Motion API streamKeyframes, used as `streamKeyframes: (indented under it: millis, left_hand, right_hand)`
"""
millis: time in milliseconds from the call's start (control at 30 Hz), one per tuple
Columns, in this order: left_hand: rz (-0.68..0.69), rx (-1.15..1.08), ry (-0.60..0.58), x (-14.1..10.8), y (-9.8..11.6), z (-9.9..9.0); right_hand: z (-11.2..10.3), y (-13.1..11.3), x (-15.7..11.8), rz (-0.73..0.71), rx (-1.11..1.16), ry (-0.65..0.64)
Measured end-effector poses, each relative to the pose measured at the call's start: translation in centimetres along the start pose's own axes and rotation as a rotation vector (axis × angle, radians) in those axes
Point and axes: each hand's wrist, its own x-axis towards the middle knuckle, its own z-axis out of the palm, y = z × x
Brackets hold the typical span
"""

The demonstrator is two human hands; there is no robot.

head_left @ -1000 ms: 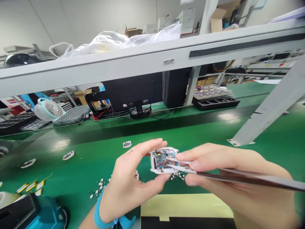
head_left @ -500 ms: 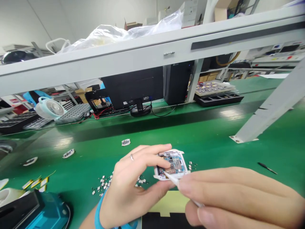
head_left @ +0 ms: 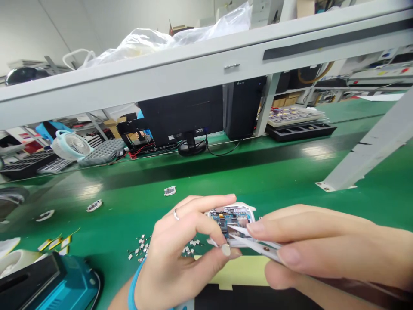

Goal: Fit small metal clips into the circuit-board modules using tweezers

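The left hand (head_left: 180, 245) is gripping a white-framed circuit board (head_left: 237, 218) just in front of its fingers, one finger stretching along the far edge and the thumb lying below, presumably to keep the open face steady and turned upward; its forefinger and thumb also appear to be pinching a small pale disc (head_left: 226, 249) at the near-left corner. The right hand (head_left: 329, 247) is closing its fingertips around metal tweezers (head_left: 263, 249), whose slightly parted tips are reaching over the board, likely held at a slant so the fingers are staying clear of the small parts; whether the tips are touching anything is hard to tell. Below the hands, a yellow-green strip (head_left: 240, 271) is lying along a black mat (head_left: 245, 297). Beyond and left of the left hand, three similar framed pieces are resting well apart on the green bench (head_left: 274, 181), perhaps spaced for easy picking up. Just left of the left hand, small square parts (head_left: 142, 245) are lying loose, probably for reach; farther left, yellow packs (head_left: 54, 244) are sitting beside a teal-and-black device (head_left: 74, 275). Far beyond both hands, a monitor (head_left: 183, 114) is standing under a shelf (head_left: 129, 73).
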Motion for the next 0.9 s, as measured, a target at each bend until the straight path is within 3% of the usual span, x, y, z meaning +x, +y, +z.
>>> streamKeyframes:
  millis: [233,433,600,767,900]
  left_hand:
    - [0.011,0.012,0.021,-0.1,0.1,0.1]
    - [-0.002,-0.019,0.041,-0.1,0.3,0.1]
    - [-0.007,-0.031,0.050,-0.2,0.4,0.1]
    - [0.004,-0.030,0.044,-0.3,0.5,0.0]
    - [0.022,-0.017,0.041,-0.3,0.4,0.1]
  right_hand:
    - [-0.1,-0.6,0.5,-0.028,-0.069,-0.057]
    - [0.3,-0.6,0.4,-0.056,-0.105,0.033]
    - [1.3,0.8,0.6,-0.220,0.033,0.118]
    - [1.4,1.1,0.8,-0.182,0.130,0.060]
    - [1.4,1.1,0.3,-0.046,0.067,0.098]
